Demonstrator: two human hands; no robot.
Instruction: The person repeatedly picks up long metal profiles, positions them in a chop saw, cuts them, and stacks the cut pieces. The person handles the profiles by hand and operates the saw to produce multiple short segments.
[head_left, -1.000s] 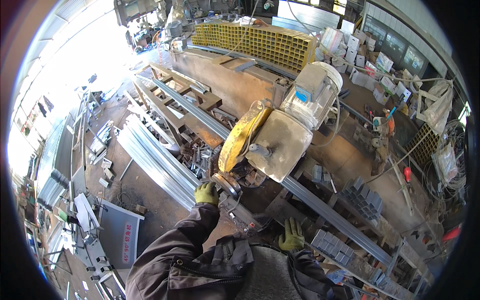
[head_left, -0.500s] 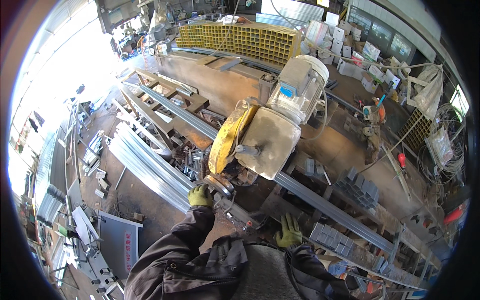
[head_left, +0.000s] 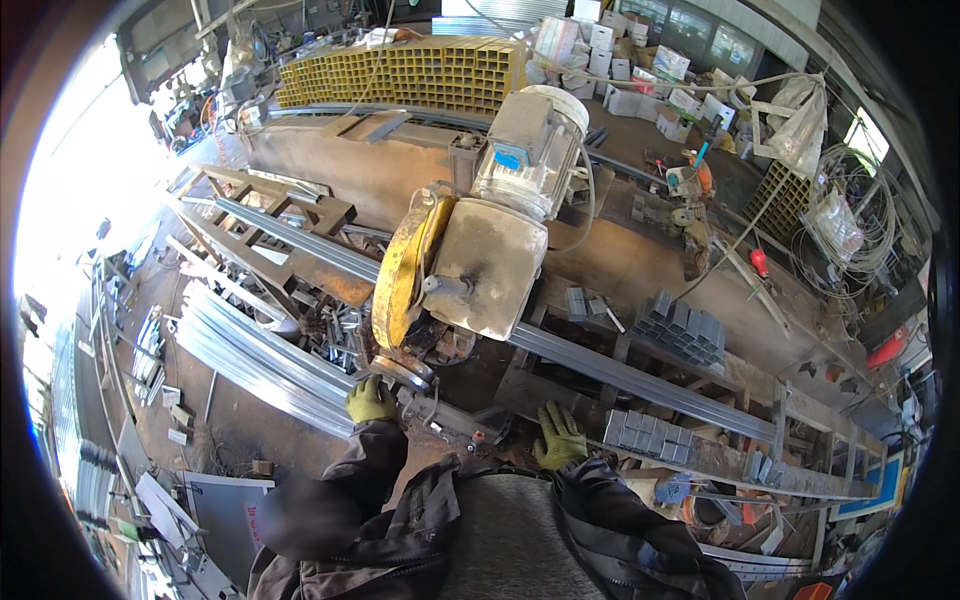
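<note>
A cut-off saw with a yellow blade guard (head_left: pixel 407 270) and a dusty motor (head_left: pixel 532 150) stands before me. Long grey metal tubes (head_left: pixel 640 378) run under it from both sides. My left hand (head_left: pixel 371 402), in a yellow-green glove, has its fingers curled at the edge of a round metal handwheel (head_left: pixel 402 373) on the saw's near side. My right hand (head_left: pixel 560 438), gloved alike, rests on the near edge of the dark bench (head_left: pixel 535 392) with its fingers spread and nothing held. Beside it stands a block of short cut tubes (head_left: pixel 648 437).
Bright long metal strips (head_left: pixel 262 365) lie on the left. Another stack of cut tubes (head_left: pixel 682 328) sits right of the saw. Yellow square tubes (head_left: pixel 400 75) are piled at the back, near white boxes (head_left: pixel 670 65). Coiled wire (head_left: pixel 850 210) hangs at far right.
My view has turned to the right, so the saw and bench appear further left. Both hands keep about the same places at the handwheel and bench edge.
</note>
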